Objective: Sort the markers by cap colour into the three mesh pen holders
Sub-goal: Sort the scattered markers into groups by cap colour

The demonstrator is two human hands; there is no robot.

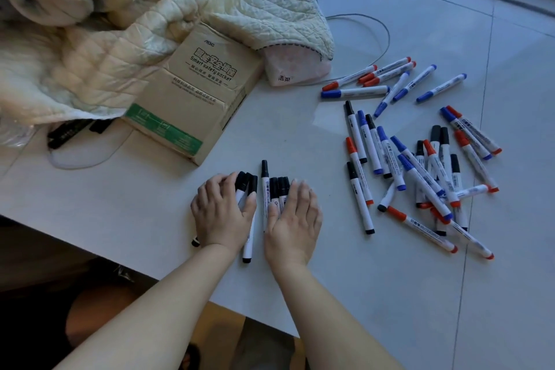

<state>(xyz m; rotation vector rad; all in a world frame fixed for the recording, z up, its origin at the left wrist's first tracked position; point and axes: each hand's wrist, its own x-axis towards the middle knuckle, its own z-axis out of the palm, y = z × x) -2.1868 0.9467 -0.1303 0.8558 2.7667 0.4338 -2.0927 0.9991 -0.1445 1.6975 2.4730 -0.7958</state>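
Note:
Several black-capped markers [265, 189] lie side by side on the white surface [375, 294] near its front edge. My left hand [220, 210] rests on the left ones, its fingers curled over their caps. My right hand [294, 219] lies flat on the right ones with straight fingers. One marker shows in the gap between my hands. A mixed pile of red, blue and black markers [426, 171] is scattered to the right. A smaller group of red and blue markers [390, 81] lies farther back. No mesh pen holder is in view.
A cardboard box [192, 93] stands behind my hands, partly under a quilted cream blanket [150, 9]. A pink-white pack [291, 69] and a grey cable [381, 39] lie behind the markers. The surface's front edge [120, 237] runs diagonally at the lower left.

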